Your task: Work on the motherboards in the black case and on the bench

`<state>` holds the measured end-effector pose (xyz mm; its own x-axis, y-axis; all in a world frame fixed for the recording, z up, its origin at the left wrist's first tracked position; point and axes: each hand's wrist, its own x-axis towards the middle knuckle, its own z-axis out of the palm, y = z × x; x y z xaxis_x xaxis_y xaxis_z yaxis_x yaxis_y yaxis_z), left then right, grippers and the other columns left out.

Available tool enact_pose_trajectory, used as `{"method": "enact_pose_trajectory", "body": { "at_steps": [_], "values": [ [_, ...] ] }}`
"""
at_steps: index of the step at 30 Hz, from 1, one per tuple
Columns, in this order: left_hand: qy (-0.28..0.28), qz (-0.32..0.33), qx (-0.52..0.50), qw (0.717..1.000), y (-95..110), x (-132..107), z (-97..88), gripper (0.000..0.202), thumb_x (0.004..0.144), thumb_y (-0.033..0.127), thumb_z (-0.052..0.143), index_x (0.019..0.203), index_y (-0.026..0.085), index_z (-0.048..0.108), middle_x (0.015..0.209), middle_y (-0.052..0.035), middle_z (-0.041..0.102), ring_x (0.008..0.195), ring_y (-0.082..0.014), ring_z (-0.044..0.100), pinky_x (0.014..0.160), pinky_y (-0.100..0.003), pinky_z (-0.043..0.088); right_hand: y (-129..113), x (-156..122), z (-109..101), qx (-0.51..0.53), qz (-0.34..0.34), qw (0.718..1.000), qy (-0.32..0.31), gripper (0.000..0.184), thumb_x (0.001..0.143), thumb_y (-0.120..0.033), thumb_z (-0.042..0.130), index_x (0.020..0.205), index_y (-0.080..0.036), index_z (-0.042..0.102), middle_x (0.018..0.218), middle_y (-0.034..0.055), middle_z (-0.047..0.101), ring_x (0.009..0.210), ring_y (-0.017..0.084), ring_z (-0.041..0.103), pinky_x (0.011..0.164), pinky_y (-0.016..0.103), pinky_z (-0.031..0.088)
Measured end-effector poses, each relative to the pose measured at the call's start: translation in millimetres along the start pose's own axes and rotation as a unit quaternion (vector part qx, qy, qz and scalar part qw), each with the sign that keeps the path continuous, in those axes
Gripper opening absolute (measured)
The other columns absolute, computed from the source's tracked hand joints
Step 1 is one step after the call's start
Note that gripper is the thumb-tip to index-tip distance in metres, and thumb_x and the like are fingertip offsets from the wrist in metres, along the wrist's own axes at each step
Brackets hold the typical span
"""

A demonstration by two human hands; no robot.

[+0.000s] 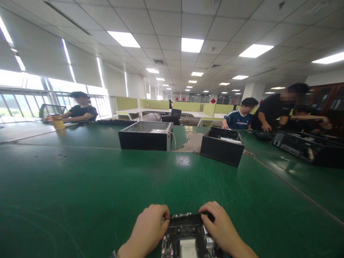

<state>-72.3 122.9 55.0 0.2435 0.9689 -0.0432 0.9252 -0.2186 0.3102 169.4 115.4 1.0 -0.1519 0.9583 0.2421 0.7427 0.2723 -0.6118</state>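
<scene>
Head view, looking forward and slightly down across a wide green table (80,186). At the bottom edge, both hands rest on a computer motherboard (186,238) that lies flat on the green surface, close to the person and partly cut off by the frame. Left hand (149,229) sits on the board's left far corner, fingers curled down over the edge, seemingly gripping it. Right hand (219,225) covers the right far corner, fingers likewise bent over the top edge and touching the board; how firm either grip is cannot be told. Pale square part (188,247) shows in the board's middle, between the two hands. Farther out on the table, well apart from the hands: an open black computer case (146,138) at centre, and a second black case with a perforated side (223,148) just to its right, turned at an angle. More dark equipment (298,145) lies at far right. A seated person (80,111) at far left beside a yellow container (57,122); other people (268,113) lean over the table at far right. Ceiling light panels (192,44) overhead.
</scene>
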Motion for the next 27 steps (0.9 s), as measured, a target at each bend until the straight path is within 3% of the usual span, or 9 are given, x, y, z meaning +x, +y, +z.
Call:
{"method": "enact_pose_trajectory", "body": {
  "at_steps": [18,27],
  "values": [
    [0.000,0.010,0.006,1.000,0.7,0.9,3.2,0.023,0.074,0.020,0.047,0.086,0.025,0.066,0.090,-0.0028,0.069,0.088,-0.0200,0.061,0.075,-0.029,0.042,0.9,0.4,1.5,-0.015,0.012,1.000,-0.004,0.020,0.079,-0.022,0.046,0.085,-0.023,0.065,0.089,0.0006,0.066,0.092,0.019,0.054,0.082,0.030,0.038],
    [0.024,0.002,0.034,0.999,5.4,-5.4,2.0,0.036,0.074,0.024,0.049,0.107,0.027,0.062,0.104,-0.0044,0.067,0.100,-0.0237,0.061,0.084,-0.036,0.046,0.1,-0.5,1.5,-0.015,0.017,1.000,-0.001,0.025,0.079,-0.024,0.046,0.093,-0.024,0.066,0.095,0.0017,0.068,0.096,0.020,0.055,0.085,0.031,0.038]
  ]
}}
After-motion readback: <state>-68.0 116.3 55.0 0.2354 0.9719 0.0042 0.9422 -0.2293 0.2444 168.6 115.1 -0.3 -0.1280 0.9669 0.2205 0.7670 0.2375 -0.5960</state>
